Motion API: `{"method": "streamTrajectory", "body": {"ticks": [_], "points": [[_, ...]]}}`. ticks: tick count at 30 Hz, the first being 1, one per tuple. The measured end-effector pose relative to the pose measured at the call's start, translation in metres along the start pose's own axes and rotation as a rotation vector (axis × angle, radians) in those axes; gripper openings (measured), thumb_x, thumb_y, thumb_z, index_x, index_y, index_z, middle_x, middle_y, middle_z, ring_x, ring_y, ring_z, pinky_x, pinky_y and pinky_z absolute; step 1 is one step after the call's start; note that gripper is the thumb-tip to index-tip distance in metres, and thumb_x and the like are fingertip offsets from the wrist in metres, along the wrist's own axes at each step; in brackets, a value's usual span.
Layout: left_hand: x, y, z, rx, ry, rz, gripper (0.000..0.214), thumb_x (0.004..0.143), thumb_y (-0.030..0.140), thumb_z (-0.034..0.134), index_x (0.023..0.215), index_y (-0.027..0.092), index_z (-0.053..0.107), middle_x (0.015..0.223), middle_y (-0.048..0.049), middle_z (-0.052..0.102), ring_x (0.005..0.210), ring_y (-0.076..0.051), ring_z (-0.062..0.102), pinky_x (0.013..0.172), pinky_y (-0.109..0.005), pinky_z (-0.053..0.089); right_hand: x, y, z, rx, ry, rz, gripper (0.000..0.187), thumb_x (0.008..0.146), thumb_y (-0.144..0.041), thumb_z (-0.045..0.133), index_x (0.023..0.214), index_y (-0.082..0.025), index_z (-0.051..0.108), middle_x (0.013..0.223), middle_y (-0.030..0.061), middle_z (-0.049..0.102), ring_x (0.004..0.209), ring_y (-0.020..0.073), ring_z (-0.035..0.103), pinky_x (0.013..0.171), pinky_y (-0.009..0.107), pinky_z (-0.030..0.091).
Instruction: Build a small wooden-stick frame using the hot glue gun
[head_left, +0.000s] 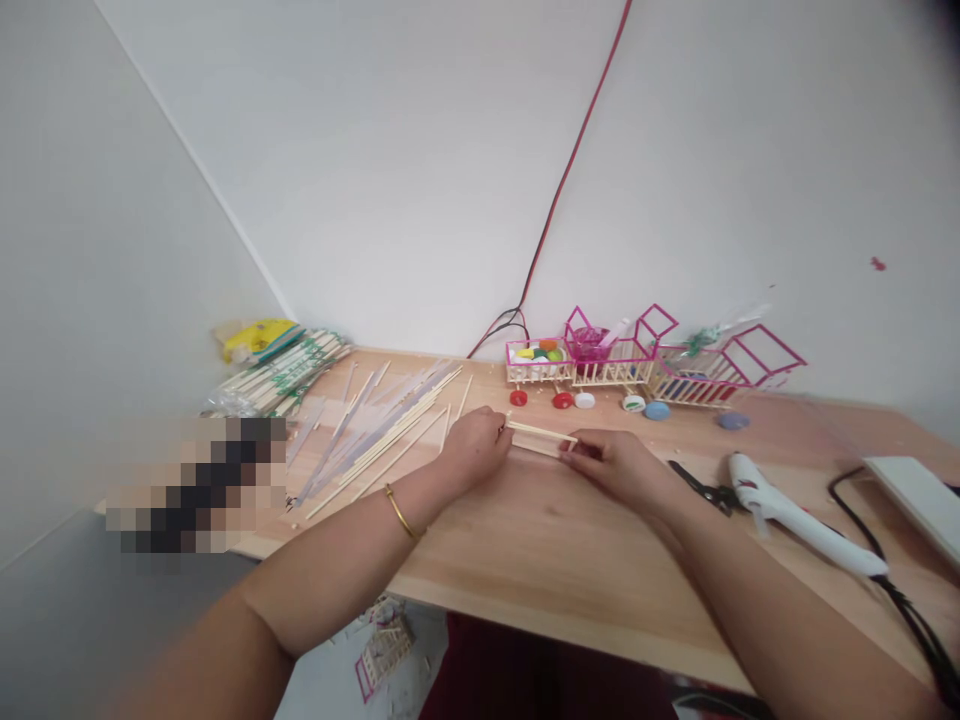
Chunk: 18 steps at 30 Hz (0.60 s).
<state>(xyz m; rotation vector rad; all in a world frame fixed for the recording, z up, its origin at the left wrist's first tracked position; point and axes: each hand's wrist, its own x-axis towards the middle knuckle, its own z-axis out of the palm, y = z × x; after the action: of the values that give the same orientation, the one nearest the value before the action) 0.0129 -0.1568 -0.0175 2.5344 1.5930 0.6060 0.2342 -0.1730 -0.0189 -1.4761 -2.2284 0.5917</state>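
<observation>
My left hand and my right hand rest on the wooden table, each pinching one end of a small frame of pale wooden sticks that lies flat between them. Both hands have their fingers closed on it. A gold bangle circles my left wrist. Loose long wooden sticks lie fanned out just left of my left hand.
Stick carts with pink frames and bottle-cap wheels stand along the back wall. Black scissors and a white glue gun with a black cord lie to the right. Packed sticks sit at back left. A red cable runs up the wall.
</observation>
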Motion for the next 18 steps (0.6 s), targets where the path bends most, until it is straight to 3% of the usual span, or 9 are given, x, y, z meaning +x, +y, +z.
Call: {"method": "streamTrajectory", "body": {"ticks": [13, 18], "points": [[-0.0006, 0.0018, 0.0027, 0.032, -0.065, -0.057, 0.025, 0.083, 0.028, 0.041, 0.076, 0.015, 0.061, 0.081, -0.0098, 0.065, 0.077, -0.020, 0.058, 0.067, -0.029, 0.041, 0.0009, -0.0002, 0.0018, -0.064, 0.034, -0.026, 0.026, 0.078, -0.042, 0.048, 0.072, -0.018, 0.057, 0.061, -0.0001, 0.056, 0.056, 0.0134, 0.049, 0.052, 0.024, 0.034], [-0.0007, 0.0014, 0.0034, 0.036, -0.062, -0.050, 0.026, 0.083, 0.030, 0.041, 0.076, 0.014, 0.061, 0.081, -0.0103, 0.065, 0.077, -0.020, 0.058, 0.067, -0.029, 0.041, 0.0005, -0.0048, 0.0005, -0.095, 0.120, -0.095, 0.026, 0.081, -0.041, 0.046, 0.078, -0.019, 0.060, 0.070, 0.0030, 0.058, 0.064, 0.0155, 0.051, 0.061, 0.026, 0.037]]}}
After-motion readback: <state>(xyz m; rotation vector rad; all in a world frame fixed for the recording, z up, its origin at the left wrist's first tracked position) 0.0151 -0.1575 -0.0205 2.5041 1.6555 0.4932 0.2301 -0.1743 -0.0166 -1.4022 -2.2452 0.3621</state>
